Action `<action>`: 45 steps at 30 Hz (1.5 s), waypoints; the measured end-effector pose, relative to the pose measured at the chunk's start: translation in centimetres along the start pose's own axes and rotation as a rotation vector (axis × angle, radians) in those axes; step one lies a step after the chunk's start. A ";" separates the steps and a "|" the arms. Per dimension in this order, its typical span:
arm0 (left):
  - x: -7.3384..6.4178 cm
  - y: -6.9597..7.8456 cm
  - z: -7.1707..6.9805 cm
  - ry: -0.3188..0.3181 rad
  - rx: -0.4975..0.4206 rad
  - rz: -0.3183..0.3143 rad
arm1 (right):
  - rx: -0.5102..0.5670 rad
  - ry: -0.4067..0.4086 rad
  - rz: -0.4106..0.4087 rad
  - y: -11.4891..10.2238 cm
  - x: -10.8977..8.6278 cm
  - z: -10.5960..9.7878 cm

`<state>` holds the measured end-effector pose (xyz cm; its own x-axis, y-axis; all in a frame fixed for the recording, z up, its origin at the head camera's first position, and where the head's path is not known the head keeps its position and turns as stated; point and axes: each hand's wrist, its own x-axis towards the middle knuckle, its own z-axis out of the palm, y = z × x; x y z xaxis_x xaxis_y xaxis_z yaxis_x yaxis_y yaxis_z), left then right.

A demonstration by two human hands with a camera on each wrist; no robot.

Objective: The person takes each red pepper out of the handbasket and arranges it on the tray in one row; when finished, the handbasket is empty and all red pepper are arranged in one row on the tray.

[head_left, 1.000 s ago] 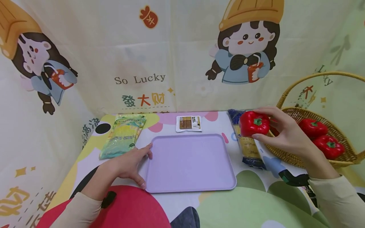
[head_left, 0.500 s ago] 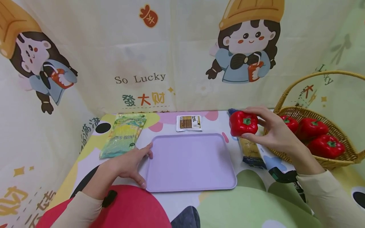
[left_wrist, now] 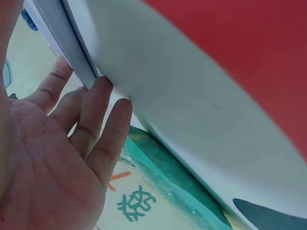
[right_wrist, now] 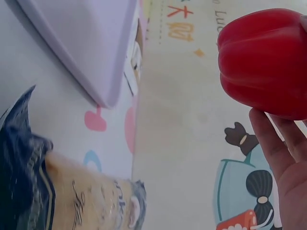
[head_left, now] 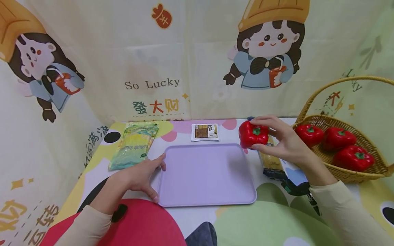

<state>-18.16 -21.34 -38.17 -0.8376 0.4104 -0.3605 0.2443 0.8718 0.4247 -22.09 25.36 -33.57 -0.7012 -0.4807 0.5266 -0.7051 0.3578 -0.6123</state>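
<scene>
Nearest, the left hand [head_left: 138,177] grips nothing, its spread fingers and thumb touching the left edge of the lilac tray [head_left: 206,177]. Farther back, the right hand [head_left: 286,140] grasps a red bell pepper [head_left: 253,134] between thumb and fingers, raised near the tray's far right corner, with a wicker basket [head_left: 351,176] to its right and a small sachet [head_left: 205,132] lying beyond the tray.

Tabletop booth [head_left: 77,102], cartoon backdrop [head_left: 203,65], patterned tablecloth [head_left: 243,222]
</scene>
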 end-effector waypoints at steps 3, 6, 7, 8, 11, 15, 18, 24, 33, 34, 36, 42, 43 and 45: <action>0.0 0.0 0.3 -0.004 -0.006 -0.007 | 0.003 -0.019 0.010 0.1 0.3 0.4; 0.0 -0.1 0.4 0.002 -0.012 0.002 | -0.010 -0.030 -0.004 0.2 0.8 0.8; -0.1 -0.1 0.4 0.005 -0.015 0.008 | -0.015 -0.029 -0.014 0.3 1.0 0.9; -0.1 -0.1 0.4 0.010 -0.017 0.015 | -0.020 -0.028 -0.023 0.3 1.3 1.0; -0.1 -0.1 0.2 0.018 -0.019 0.017 | -0.023 -0.033 -0.043 0.5 1.9 1.3; 0.0 -0.1 0.2 0.017 -0.005 0.016 | -0.007 -0.059 -0.044 0.8 2.4 1.8; 0.0 0.0 0.3 0.019 -0.004 0.022 | 0.008 -0.067 -0.031 1.0 2.7 2.4; -0.1 0.0 0.4 0.009 -0.008 0.005 | 0.035 -0.083 -0.028 1.1 3.7 3.8; 0.2 -0.3 0.2 0.028 0.011 0.045 | 0.069 -0.122 -0.028 0.9 4.8 5.9; 0.2 -0.3 0.2 0.030 0.012 0.046 | 0.076 -0.128 -0.031 0.9 5.0 6.2; 0.2 -0.2 0.3 0.029 0.013 0.042 | 0.086 -0.132 -0.038 0.8 5.2 6.7; -0.1 0.0 0.2 0.027 0.001 0.027 | 0.114 -0.164 -0.044 0.7 5.8 7.8; -0.1 0.0 0.2 0.025 -0.001 0.028 | 0.115 -0.171 -0.038 0.7 5.8 7.9; -0.2 0.1 0.2 0.022 -0.005 0.030 | 0.115 -0.183 -0.024 0.6 5.8 8.2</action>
<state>-17.92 -21.29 -38.24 -0.8405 0.4299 -0.3297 0.2668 0.8581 0.4388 -25.70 16.25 -35.71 -0.6459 -0.6293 0.4322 -0.6972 0.2558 -0.6697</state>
